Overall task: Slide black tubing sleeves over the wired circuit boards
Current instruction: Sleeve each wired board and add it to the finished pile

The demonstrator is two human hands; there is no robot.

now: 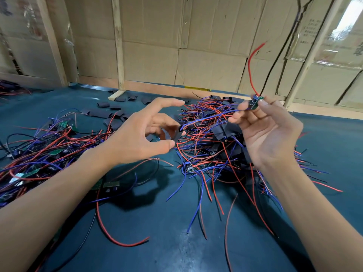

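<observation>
Loose red wire (117,239) nearest me. My left hand (141,138) pinches flat black tubing sleeve (176,135), mouth toward blue lead for threading. My right hand (267,132) grips small green wired circuit board (256,103) raised far right, leads hanging free.

The black sleeve (176,134) at the left hand (143,138) is motion-blurred, so its open end and the fingers' hold on it cannot be made out. The right hand (263,130) covers most of the circuit board (256,102); only a green corner shows. Its red wire (250,65) and black wire (288,38) perhaps run past the top edge. Both forearms are cut off below.
</observation>
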